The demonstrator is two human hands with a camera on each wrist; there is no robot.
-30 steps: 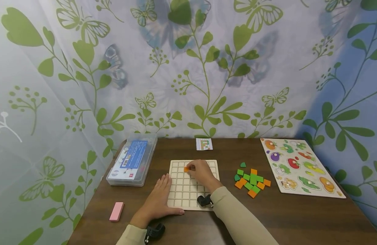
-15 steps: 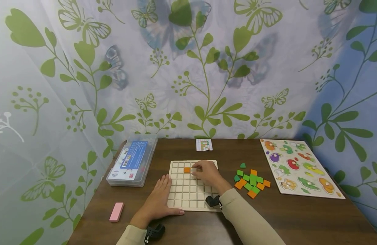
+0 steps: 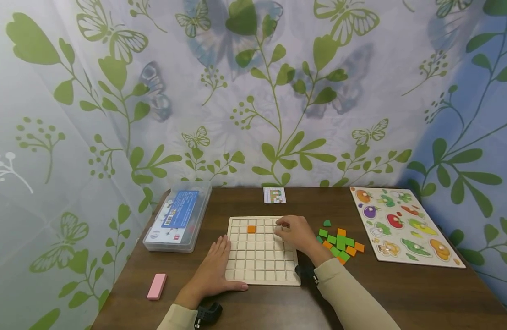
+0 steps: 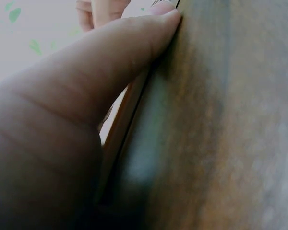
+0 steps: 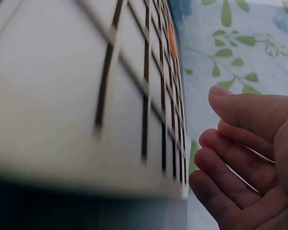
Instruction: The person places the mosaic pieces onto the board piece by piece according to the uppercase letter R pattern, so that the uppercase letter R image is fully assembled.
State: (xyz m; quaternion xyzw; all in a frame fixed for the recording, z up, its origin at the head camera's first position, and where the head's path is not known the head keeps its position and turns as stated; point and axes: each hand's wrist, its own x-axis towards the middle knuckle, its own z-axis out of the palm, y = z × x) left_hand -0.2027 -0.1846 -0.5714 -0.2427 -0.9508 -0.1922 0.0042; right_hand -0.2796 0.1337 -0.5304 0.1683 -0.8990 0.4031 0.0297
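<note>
A pale wooden grid board (image 3: 253, 263) lies on the table in the head view, with a single orange square tile (image 3: 251, 229) in a cell near its far edge. My left hand (image 3: 214, 270) rests along the board's left side, fingers straight and thumb by the near edge; the left wrist view shows that thumb (image 4: 129, 43) close along the edge. Over the right part of the board is my right hand (image 3: 296, 233), its fingers loosely bent and nothing between them. In the right wrist view the fingertips (image 5: 209, 158) stand apart from the thumb, above the grid.
Right of the board is a loose pile of green and orange tiles (image 3: 340, 243). A vegetable puzzle board (image 3: 406, 224) lies further right. At the left are a clear plastic case (image 3: 177, 217) and a pink block (image 3: 156, 286). A small pattern card (image 3: 275, 195) lies at the back.
My right hand has let go of the orange tile, leaving it in the grid, and has moved right across the board. The left hand has stayed in place.
</note>
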